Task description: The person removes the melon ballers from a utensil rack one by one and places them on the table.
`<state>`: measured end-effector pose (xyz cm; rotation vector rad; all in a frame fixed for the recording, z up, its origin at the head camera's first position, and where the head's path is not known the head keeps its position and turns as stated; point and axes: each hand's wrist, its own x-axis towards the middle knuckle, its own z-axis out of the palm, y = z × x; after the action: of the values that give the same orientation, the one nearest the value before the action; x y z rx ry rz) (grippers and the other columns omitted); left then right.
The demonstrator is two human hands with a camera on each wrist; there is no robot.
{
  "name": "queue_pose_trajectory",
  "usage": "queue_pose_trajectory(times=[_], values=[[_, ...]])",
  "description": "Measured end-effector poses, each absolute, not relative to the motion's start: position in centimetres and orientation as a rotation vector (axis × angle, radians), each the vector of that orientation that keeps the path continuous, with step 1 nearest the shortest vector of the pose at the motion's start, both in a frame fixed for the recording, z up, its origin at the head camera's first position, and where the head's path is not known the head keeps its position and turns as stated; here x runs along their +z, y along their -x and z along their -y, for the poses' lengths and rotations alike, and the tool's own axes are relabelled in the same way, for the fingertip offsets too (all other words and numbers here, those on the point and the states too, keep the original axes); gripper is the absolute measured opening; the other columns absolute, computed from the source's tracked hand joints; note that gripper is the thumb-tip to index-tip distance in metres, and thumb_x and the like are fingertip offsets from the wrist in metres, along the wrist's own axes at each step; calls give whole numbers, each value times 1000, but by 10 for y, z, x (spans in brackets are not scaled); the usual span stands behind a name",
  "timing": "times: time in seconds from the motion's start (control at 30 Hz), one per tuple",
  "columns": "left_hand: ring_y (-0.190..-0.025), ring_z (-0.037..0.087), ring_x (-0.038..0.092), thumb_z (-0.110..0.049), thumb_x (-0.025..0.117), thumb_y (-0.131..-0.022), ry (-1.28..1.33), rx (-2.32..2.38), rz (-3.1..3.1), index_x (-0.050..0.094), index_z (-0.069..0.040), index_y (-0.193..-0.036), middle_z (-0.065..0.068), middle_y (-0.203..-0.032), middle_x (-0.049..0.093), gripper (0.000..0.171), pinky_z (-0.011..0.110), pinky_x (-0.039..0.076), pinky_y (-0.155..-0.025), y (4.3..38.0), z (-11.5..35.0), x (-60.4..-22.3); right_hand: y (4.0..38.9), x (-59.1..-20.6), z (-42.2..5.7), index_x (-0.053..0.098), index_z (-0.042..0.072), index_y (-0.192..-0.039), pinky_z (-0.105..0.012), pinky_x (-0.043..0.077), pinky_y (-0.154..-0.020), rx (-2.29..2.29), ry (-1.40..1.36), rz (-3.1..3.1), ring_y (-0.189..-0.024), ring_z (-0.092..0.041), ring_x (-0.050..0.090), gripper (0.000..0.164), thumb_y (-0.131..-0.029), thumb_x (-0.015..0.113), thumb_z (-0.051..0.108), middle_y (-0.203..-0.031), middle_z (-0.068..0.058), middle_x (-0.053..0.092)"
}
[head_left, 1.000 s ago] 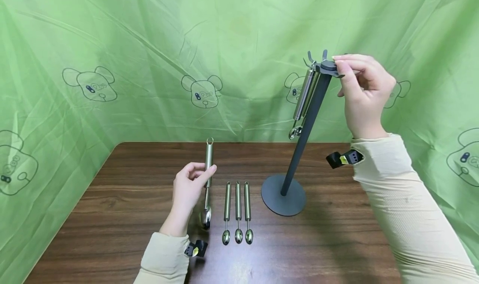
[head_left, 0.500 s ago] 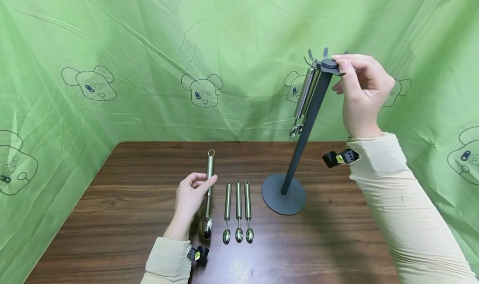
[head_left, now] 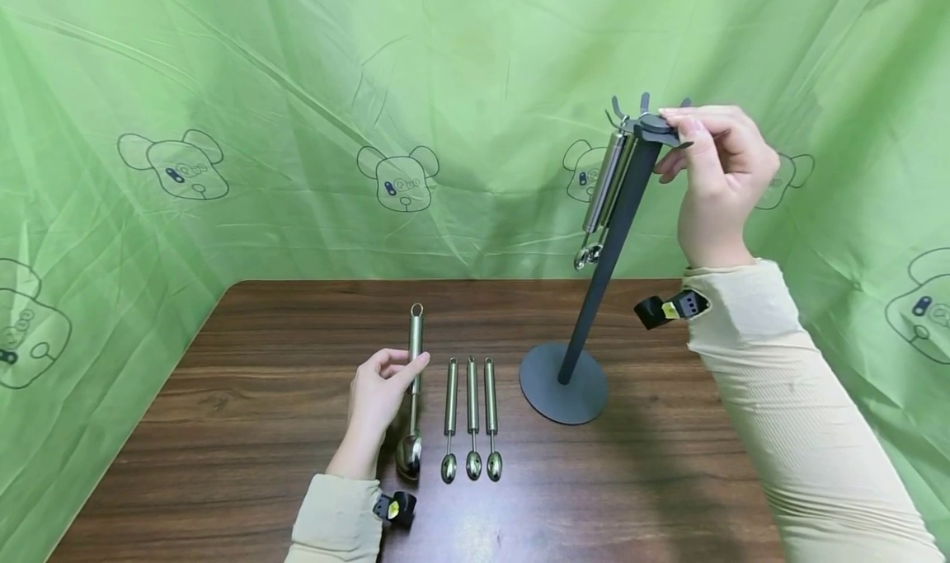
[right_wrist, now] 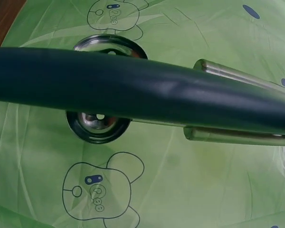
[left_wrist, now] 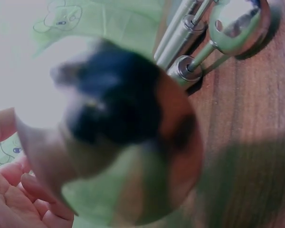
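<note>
My left hand pinches a shiny metal melon baller by its handle. Its ring end points away from me and its round bowl faces the near side; in the left wrist view the bowl looms large and blurred. With thumb and fingers, my right hand grips the top of a dark grey hook stand. Two hanging melon ballers dangle from hooks on the stand's left side. In the right wrist view the stand's pole crosses in front of their bowls, each with a small hole.
Three more melon ballers lie side by side on the brown wooden table, between my left hand and the stand's round base. A green curtain with bear drawings surrounds the table.
My left hand has come down and toward me with the melon baller, slowing in the last half second. My right hand stays on the stand's top, with only a slight shift.
</note>
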<state>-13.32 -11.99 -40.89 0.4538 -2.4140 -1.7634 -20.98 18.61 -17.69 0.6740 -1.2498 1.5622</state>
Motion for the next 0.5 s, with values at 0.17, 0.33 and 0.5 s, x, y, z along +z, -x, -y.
queue_pose_trajectory(times=[0.17,0.33,0.5], values=[[-70,8,60,-42,80,-81,-477,-1735,2436,71,-13,-100,-2,-81,76,36,27,41,-66,134,121,-414,210,-178,-188,70,-15,-83,-18,42,-43,1587,-664,1259,-46,-11,56,15,-86,58,-7,-82,-10,72],[-67,6,60,-41,80,-81,-475,-1716,2449,71,-11,-102,0,-82,76,37,27,42,-65,135,120,-418,211,-180,-189,70,-15,-84,-18,43,-43,1611,-665,1255,-44,-10,55,17,-87,56,-7,-83,-10,71],[-63,6,59,-41,80,-82,-460,-1702,2470,71,-9,-103,2,-82,76,39,26,43,-63,136,119,-421,213,-182,-190,70,-13,-84,-19,42,-42,1650,-675,1221,-40,-10,51,18,-87,53,-8,-84,-12,70]])
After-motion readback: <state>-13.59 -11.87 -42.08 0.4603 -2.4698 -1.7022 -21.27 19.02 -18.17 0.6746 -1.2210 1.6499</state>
